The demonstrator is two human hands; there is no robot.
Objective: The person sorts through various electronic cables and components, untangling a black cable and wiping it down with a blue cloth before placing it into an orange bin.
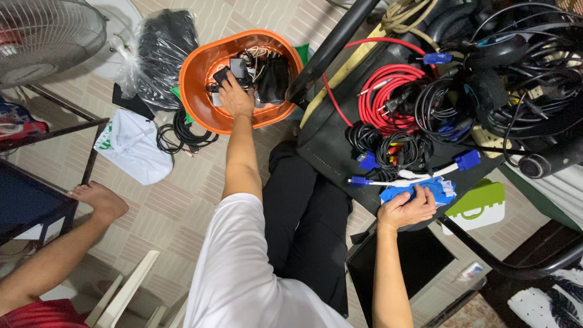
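Observation:
My left hand [235, 96] reaches into an orange plastic basin [200, 73] on the floor. Its fingers close on a small black device [235, 68] among dark pouches and cables inside. My right hand [405, 209] rests on the near edge of a black table [325, 146], gripping a blue cloth [434, 189]. Just beyond that hand lie a white cable with blue plugs [425, 175], coiled black cables [401, 149] and a red cable coil [379, 91].
A heap of black cables and headphones [516, 67] fills the table's right side. On the tiled floor lie a black coil [182, 133], a white bag [133, 146] and a clear bag of dark items [161, 51]. Another person's leg [67, 237] stretches in from the left. A fan [42, 36] stands top left.

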